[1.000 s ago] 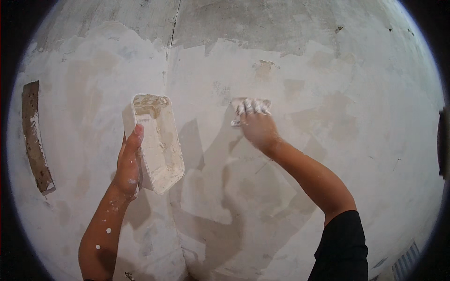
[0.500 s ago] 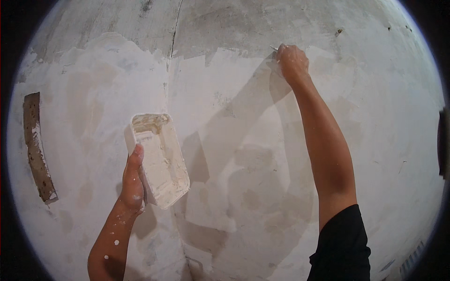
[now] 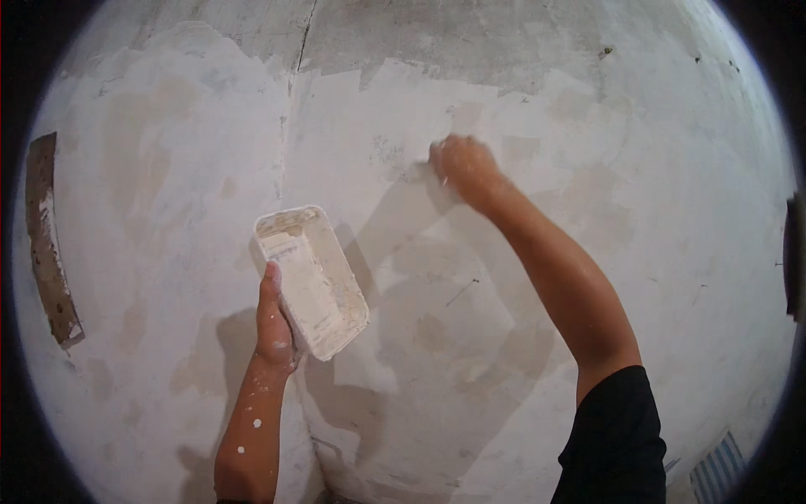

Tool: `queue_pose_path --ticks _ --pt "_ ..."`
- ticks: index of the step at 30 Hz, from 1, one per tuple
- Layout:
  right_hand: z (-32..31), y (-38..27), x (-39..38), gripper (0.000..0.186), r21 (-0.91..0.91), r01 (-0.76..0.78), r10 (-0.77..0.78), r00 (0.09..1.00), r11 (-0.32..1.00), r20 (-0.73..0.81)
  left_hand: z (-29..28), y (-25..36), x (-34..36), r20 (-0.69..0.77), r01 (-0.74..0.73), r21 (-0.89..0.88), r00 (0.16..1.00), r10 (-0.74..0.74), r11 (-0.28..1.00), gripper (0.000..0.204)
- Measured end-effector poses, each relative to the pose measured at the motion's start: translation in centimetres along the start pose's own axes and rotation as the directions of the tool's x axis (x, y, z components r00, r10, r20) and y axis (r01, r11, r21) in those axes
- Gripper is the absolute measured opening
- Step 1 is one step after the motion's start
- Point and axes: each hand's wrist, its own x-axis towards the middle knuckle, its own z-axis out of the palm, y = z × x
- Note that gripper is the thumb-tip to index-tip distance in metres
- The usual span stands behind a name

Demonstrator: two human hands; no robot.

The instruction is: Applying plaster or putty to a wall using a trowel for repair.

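Note:
My left hand (image 3: 275, 323) grips a white rectangular tub (image 3: 357, 290) by its left side, thumb over the rim. Pale plaster (image 3: 311, 286) coats the inside of the tub, which is tilted with its mouth facing me. Higher up and to the right, my right hand (image 3: 466, 168) is closed in a fist close to the wall (image 3: 403, 109). It holds a thin-edged tool, mostly hidden behind the fingers and smeared by motion. White specks of plaster dot my left forearm.
Two walls meet at a corner (image 3: 290, 118) left of middle. Bare grey wall (image 3: 437, 38) lies above an uneven plaster edge. A brown strip (image 3: 52, 239) is on the left wall, a dark object (image 3: 792, 256) at the right rim, a blue striped thing (image 3: 719, 469) low at right.
My right hand has swept down and left along the wall with its tool. The tub and my left hand sit slightly further right. The view has shifted a little, moving the wall upward.

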Motion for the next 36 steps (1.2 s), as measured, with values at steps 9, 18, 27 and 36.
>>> queue_pose_path --ticks 9,18,27,36 --pt "-0.9 14.7 -0.1 0.031 0.16 -0.22 0.247 0.953 0.962 -0.173 -0.5 -0.6 0.0 0.069 -0.077 0.025 0.995 0.075 0.997 0.066" --pt "-2.2 15.3 0.2 0.025 0.036 -0.284 0.284 0.927 0.958 -0.246 -0.6 -0.3 -0.4 0.063 -0.137 0.047 0.989 0.134 0.989 0.068" --pt "2.3 -4.4 -3.6 0.026 0.727 -0.27 0.088 0.956 0.631 0.279 -1.6 -1.3 0.2 -0.175 -0.111 -0.068 0.98 0.098 0.991 0.066" --pt "3.2 -14.2 -10.7 0.022 0.58 -0.112 0.393 0.632 -0.807 0.668 -0.9 -2.6 -0.9 -0.41 -0.042 -0.018 0.911 0.031 0.999 0.062"
